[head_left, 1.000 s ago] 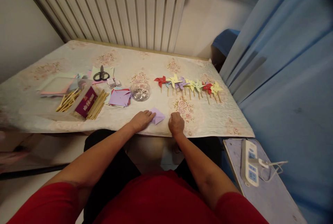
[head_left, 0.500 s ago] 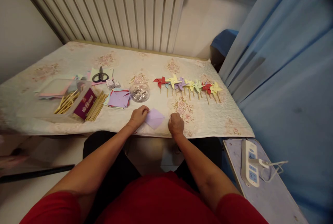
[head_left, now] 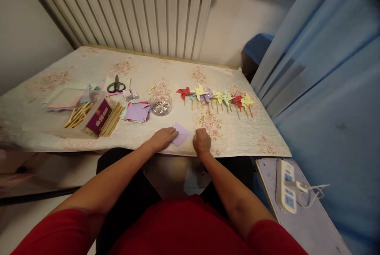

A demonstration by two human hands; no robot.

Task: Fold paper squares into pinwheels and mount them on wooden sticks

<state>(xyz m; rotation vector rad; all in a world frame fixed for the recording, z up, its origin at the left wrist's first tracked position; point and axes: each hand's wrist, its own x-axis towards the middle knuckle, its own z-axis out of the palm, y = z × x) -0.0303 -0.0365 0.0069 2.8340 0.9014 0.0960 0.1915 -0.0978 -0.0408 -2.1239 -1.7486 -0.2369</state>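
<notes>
A small lilac paper square (head_left: 181,133) lies near the front edge of the table (head_left: 53,77), which has a floral cloth. My left hand (head_left: 162,138) rests flat on the paper's left part and presses it down. My right hand (head_left: 202,141) sits a little to the right of the paper as a closed fist on the cloth; nothing shows in it. Behind the paper stand a clear bowl of shiny bits (head_left: 160,104) and a stack of coloured paper squares (head_left: 136,111).
A row of several finished paper pinwheels on sticks (head_left: 215,97) lies at the right. Wooden sticks (head_left: 111,118), a clear box (head_left: 86,112) and black scissors (head_left: 116,85) are at the left. A power strip (head_left: 285,186) lies on a side surface. Radiator behind, blue curtain right.
The lilac paper lay open as a flat square half a second ago; now my left hand lies over its left part. My right fist has stayed in place.
</notes>
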